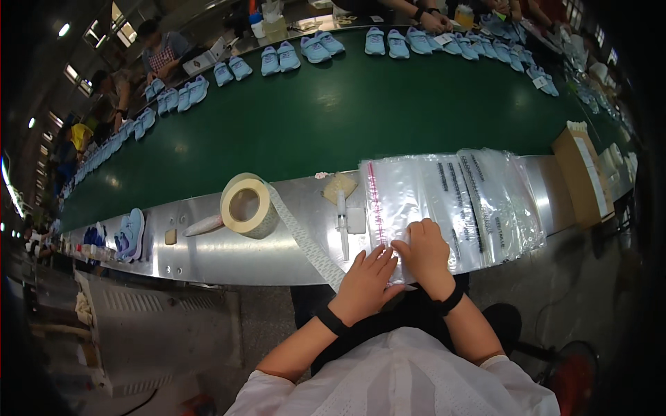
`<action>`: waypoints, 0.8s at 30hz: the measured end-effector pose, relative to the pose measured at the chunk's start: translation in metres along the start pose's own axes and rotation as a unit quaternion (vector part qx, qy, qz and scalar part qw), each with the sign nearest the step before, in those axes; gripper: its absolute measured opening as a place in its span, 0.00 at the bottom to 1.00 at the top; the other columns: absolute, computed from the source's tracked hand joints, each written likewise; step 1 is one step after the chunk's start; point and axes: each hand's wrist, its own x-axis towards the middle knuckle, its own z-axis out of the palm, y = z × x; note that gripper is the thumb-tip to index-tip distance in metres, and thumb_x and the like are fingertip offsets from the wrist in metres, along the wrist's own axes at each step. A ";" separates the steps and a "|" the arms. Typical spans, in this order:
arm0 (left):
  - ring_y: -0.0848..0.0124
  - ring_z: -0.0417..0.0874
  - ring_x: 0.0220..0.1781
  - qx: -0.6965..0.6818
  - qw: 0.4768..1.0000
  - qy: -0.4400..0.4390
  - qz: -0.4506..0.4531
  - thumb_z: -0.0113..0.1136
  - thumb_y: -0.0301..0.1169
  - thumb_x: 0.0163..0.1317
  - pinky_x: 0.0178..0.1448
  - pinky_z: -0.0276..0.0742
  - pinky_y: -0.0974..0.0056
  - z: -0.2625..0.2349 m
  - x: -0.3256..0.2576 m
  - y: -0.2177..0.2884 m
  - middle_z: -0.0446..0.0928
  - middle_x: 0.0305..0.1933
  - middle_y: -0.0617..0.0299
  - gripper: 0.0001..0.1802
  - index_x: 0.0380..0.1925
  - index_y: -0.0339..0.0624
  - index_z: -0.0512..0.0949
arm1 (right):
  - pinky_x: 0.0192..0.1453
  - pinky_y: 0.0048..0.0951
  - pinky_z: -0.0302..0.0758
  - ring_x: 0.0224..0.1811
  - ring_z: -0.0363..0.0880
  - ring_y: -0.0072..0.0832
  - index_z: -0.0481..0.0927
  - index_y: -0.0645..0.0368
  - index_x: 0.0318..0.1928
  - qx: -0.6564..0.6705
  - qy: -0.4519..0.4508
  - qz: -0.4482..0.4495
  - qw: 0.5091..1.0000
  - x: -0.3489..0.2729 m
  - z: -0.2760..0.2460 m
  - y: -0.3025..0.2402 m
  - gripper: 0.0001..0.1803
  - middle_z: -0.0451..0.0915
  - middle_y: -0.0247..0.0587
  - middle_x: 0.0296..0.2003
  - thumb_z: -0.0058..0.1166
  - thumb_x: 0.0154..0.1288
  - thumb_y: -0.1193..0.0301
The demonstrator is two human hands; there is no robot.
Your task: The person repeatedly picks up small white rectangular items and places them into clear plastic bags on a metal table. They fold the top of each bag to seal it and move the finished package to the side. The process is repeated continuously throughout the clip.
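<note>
A spread stack of clear plastic bags (pixel 416 187) with a pink stripe down its left side lies on the metal ledge in front of me. My left hand (pixel 362 283) rests at the stack's lower left corner, fingers stretched out and slightly apart. On the bags' near edge lies my right hand (pixel 427 260), its thumb apart from the fingers and pointing toward the left hand. Neither hand visibly grips anything. From a large label roll (pixel 246 206), a printed white strip (pixel 298 229) runs down to the ledge's edge beside my left hand.
A syringe (pixel 342 225), a white block (pixel 356 220) and a beige pad (pixel 340 186) sit left of the bags. An open cardboard box (pixel 584 177) stands at right. Light-blue shoes (pixel 279 58) line the green belt's (pixel 298 118) far side, where other people work.
</note>
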 end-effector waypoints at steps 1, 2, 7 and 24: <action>0.55 0.67 0.63 0.017 1.000 -0.021 -0.001 0.60 0.38 0.56 0.61 0.63 0.50 0.004 -0.002 -0.004 0.69 0.59 0.51 0.26 0.51 0.35 0.70 | 0.31 0.36 0.72 0.29 0.74 0.38 0.72 0.58 0.30 -0.043 0.017 -0.004 0.999 0.002 0.007 0.000 0.11 0.71 0.39 0.27 0.62 0.51 0.69; 0.55 0.66 0.63 0.035 0.998 -0.042 -0.002 0.59 0.40 0.56 0.62 0.62 0.48 0.006 -0.003 -0.006 0.68 0.60 0.50 0.27 0.52 0.34 0.70 | 0.31 0.36 0.72 0.28 0.73 0.38 0.70 0.57 0.30 -0.043 -0.002 0.001 0.999 0.001 0.011 0.005 0.12 0.69 0.40 0.27 0.61 0.51 0.69; 0.59 0.72 0.59 -0.120 0.984 -0.078 -0.106 0.55 0.39 0.62 0.61 0.64 0.51 -0.012 0.002 -0.009 0.73 0.55 0.51 0.23 0.52 0.34 0.71 | 0.27 0.29 0.69 0.24 0.73 0.28 0.72 0.59 0.29 0.141 0.021 0.099 0.985 -0.003 0.011 0.032 0.08 0.71 0.37 0.25 0.58 0.56 0.70; 0.58 0.80 0.46 -0.770 0.551 -0.166 -0.278 0.45 0.33 0.67 0.50 0.80 0.57 0.050 0.123 -0.037 0.71 0.50 0.47 0.17 0.50 0.31 0.66 | 0.50 0.27 0.71 0.50 0.72 0.30 0.74 0.61 0.44 0.406 -0.107 0.089 0.903 0.009 -0.050 0.033 0.11 0.72 0.42 0.47 0.54 0.61 0.73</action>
